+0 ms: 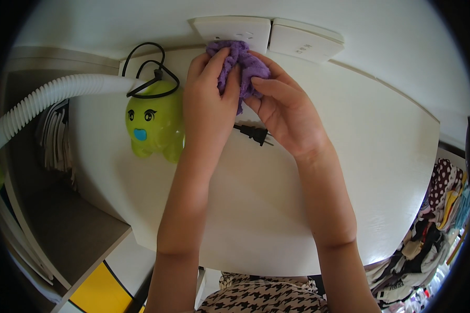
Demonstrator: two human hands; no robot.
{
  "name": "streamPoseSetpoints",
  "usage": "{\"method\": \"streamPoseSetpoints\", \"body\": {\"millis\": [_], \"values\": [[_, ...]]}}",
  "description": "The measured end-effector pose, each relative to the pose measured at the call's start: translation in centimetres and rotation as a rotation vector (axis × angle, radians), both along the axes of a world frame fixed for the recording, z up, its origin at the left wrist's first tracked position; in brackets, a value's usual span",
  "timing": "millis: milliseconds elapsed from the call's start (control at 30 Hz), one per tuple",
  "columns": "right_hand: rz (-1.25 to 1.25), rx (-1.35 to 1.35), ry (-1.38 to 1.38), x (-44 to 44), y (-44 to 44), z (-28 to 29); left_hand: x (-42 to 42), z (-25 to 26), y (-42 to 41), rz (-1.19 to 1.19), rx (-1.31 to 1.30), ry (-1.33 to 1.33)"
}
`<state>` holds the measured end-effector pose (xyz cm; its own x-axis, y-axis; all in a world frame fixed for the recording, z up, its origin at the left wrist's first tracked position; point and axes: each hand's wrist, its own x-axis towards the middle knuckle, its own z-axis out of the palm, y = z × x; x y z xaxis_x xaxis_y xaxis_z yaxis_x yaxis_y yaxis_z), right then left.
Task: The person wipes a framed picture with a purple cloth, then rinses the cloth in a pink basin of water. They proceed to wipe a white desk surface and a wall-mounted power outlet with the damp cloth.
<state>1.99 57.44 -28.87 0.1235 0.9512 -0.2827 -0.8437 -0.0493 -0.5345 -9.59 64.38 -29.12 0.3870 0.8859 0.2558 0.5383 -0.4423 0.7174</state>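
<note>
A crumpled purple cloth (254, 70) is bunched between my two hands, just in front of a white wall socket plate (235, 27). My left hand (211, 84) grips its left side, and my right hand (282, 94) pinches its right side with thumb and fingers. Whether the cloth touches the plate cannot be told. Beneath my hands, a black two-pin plug (254, 133) lies on the white tabletop (254, 203), its pins pointing right. Left of my left hand stands a green cartoon-animal lamp base (156, 121) with a white corrugated neck (62, 92) and a looped black cord (162, 66).
A second white wall plate (306, 41) is mounted right of the socket. Books or papers (55, 137) stand in a dark shelf unit (74, 231) at the left. Piled clothes (419, 242) lie beyond the table's right edge. The wall bounds the table's far side.
</note>
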Motion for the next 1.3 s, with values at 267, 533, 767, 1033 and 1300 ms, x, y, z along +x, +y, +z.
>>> {"method": "streamPoseSetpoints", "body": {"millis": [267, 533, 767, 1033, 1300], "values": [[0.162, 0.23, 0.116, -2.0, 0.1, -0.2, -1.2, 0.9, 0.5, 0.066, -0.059, 0.226], [0.147, 0.193, 0.072, -2.2, 0.1, -0.3, -1.1, -1.2, 0.5, 0.007, 0.046, -0.047], [0.15, 0.136, 0.085, -1.7, 0.0, 0.4, -1.0, 0.5, 0.6, -0.021, -0.032, 0.155], [0.186, 0.0, 0.058, 1.6, -0.4, 0.6, -0.1, -0.5, -0.7, -0.031, 0.097, -0.086], [0.138, 0.013, 0.054, 1.6, -0.5, 0.6, 0.7, -0.2, 0.2, -0.052, 0.002, 0.027]]}}
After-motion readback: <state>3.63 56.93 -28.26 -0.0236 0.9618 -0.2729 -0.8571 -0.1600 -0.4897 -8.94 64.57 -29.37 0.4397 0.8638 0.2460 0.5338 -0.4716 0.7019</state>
